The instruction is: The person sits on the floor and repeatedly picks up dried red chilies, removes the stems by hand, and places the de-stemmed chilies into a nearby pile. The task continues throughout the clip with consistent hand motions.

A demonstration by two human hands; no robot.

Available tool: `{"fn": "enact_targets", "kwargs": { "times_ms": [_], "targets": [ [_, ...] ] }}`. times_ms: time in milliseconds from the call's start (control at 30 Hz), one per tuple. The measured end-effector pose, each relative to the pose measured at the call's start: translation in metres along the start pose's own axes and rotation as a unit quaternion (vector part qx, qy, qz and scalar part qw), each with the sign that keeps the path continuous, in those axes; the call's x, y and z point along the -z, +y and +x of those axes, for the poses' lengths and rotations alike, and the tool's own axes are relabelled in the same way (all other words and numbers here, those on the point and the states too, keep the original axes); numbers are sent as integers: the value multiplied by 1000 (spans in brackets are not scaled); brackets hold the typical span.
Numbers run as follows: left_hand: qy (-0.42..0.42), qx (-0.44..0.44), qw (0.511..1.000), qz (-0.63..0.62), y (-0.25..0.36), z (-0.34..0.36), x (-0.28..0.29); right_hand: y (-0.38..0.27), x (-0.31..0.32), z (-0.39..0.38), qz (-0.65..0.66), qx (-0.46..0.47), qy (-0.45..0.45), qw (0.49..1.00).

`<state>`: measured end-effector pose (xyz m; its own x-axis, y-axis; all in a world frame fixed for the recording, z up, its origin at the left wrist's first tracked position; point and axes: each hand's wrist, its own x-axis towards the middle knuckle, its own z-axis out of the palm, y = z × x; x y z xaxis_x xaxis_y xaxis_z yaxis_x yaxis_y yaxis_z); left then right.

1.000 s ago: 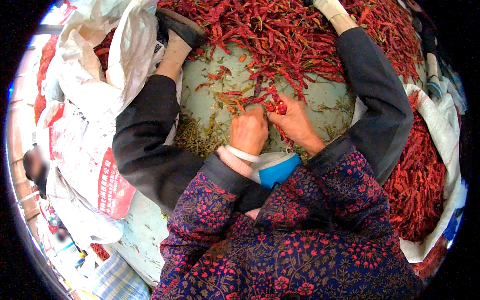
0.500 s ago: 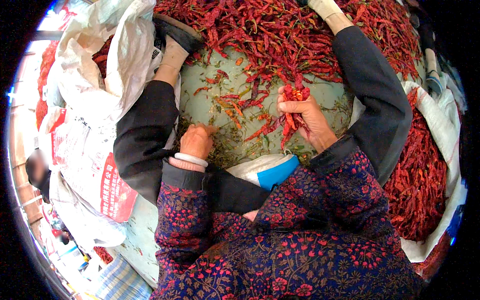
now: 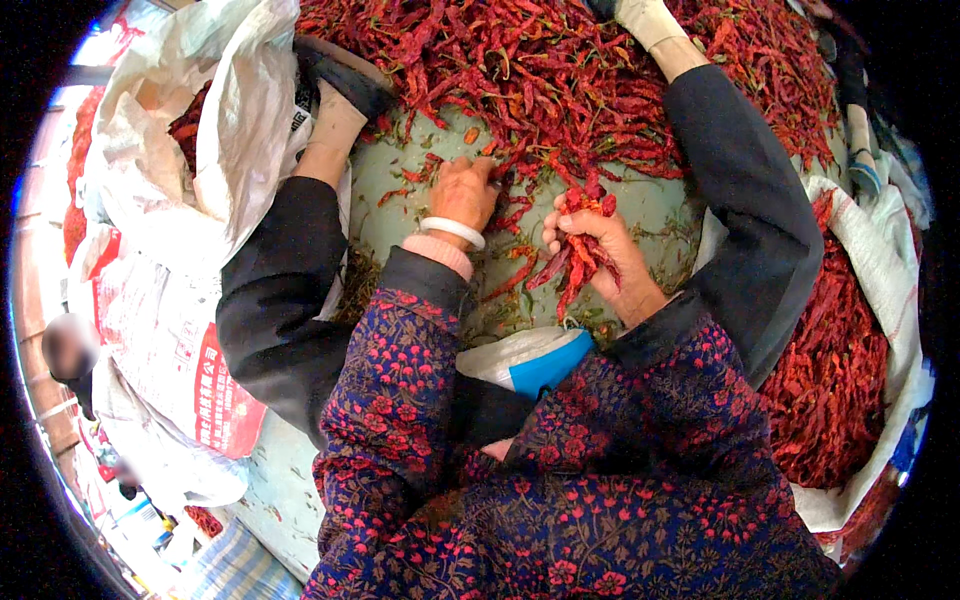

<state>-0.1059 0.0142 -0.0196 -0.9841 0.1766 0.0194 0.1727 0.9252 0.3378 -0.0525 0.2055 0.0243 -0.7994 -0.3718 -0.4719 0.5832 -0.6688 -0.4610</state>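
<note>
My right hand (image 3: pixel 605 245) is closed around a bunch of dried red chilies (image 3: pixel 578 262), their ends poking out above and below the fingers. To its left, my left hand (image 3: pixel 465 195), with a white bangle (image 3: pixel 452 232) at the wrist, reaches the near edge of a big heap of dried red chilies (image 3: pixel 500 70). Its fingers curl downward among loose chilies; the tips are hidden, so what they hold does not show. Scattered chilies (image 3: pixel 515 270) lie on the pale floor between the two hands.
My outstretched legs (image 3: pixel 745 190) frame the work spot. A white sack full of chilies (image 3: pixel 830 390) stands open at right; a large white woven sack (image 3: pixel 165 330) slumps at left. Stems and bits (image 3: pixel 362 285) litter the floor. A white-and-blue item (image 3: pixel 550 358) lies near my lap.
My left hand has moved forward and right, from the stem litter near my left leg to the heap's edge. The right hand keeps its bunch of chilies in nearly the same place.
</note>
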Motion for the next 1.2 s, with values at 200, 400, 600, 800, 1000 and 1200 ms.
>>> {"fn": "enact_targets", "kwargs": {
  "times_ms": [200,400,600,800,1000,1200],
  "targets": [
    [44,-7,999,8,-6,8,-17,1,-4,0,-24,-5,-13,1000],
    [53,-5,993,-106,-12,-12,17,-3,-14,-4,-77,23,5,997],
    [-11,-83,994,-76,5,-42,54,3,-22,-11,-238,175,-50,954],
    [3,-180,969,-167,37,-67,71,7,-24,-18,-514,218,-60,828],
    [-32,-172,971,-161,46,-72,80,11,-15,-16,-530,180,-64,826],
    [-56,-148,975,-158,54,-77,81,11,-15,-15,-397,63,-58,914]
  ]
}}
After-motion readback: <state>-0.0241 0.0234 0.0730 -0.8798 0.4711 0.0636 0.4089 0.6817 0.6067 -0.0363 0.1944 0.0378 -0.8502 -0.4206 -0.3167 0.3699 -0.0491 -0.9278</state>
